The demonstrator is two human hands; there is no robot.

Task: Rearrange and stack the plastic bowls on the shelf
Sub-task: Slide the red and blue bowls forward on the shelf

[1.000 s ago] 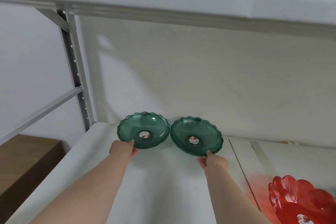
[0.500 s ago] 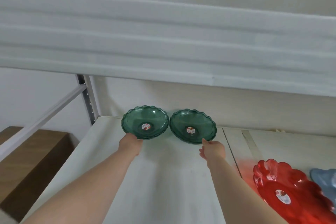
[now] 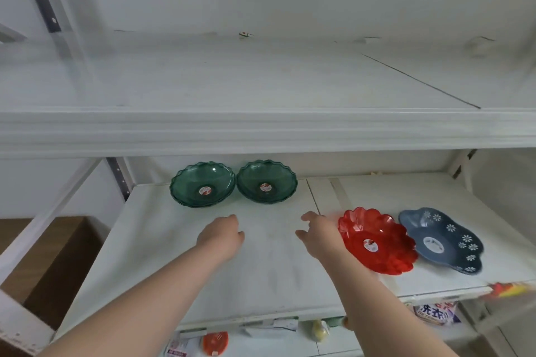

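Observation:
Two green scalloped plastic bowls stand side by side at the back of the white shelf, the left green bowl looking like a small stack and the right green bowl touching it. A red flower-shaped bowl and a blue-grey flowered bowl sit at the right. My left hand hovers empty over the bare shelf, in front of the green bowls. My right hand is empty with fingers spread, just left of the red bowl's rim.
An upper shelf board overhangs the bowls. A metal upright stands at the back left. A brown box sits beyond the shelf's left side. Packaged goods hang below the front edge.
Both hands have let go of the green bowls and drawn back toward me. My view has risen and pulled away, bringing the red and blue-grey bowls into sight.

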